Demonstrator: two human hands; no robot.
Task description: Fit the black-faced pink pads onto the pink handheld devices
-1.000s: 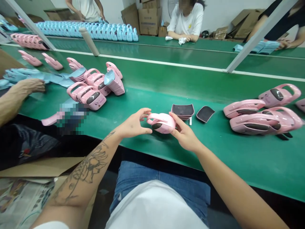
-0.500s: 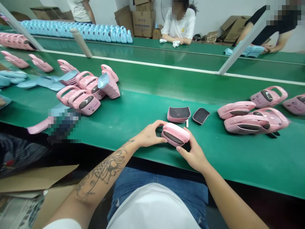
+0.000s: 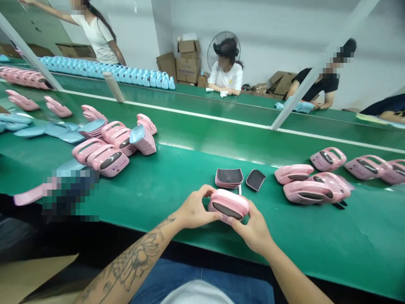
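Observation:
Between my two hands is a pink plastic housing (image 3: 230,201) with a dark oval window facing me, near the front edge of the green bench. My left hand (image 3: 196,210) grips its left end, thumb along the lower front. Its right end is in my right hand (image 3: 255,228), with that thumb pressed to the front below the window. The undersides of the housing and several fingertips are hidden. Just beyond it lie a stack of curved pink panels with dark inner faces (image 3: 229,177), a single dark panel (image 3: 256,180) and a small white stick (image 3: 239,189).
Pink handled housings (image 3: 107,160) and a stack of curved panels (image 3: 145,141) stand at left. More pink housings (image 3: 306,192) cluster at right. A white post (image 3: 114,87) rises mid-bench. Rows of blue housings (image 3: 126,76) and several people are across the bench.
The camera view has tilted up, so the bench appears lower and more of the far side shows. Both hands still hold the pink housing; my right thumb has shifted left along its front.

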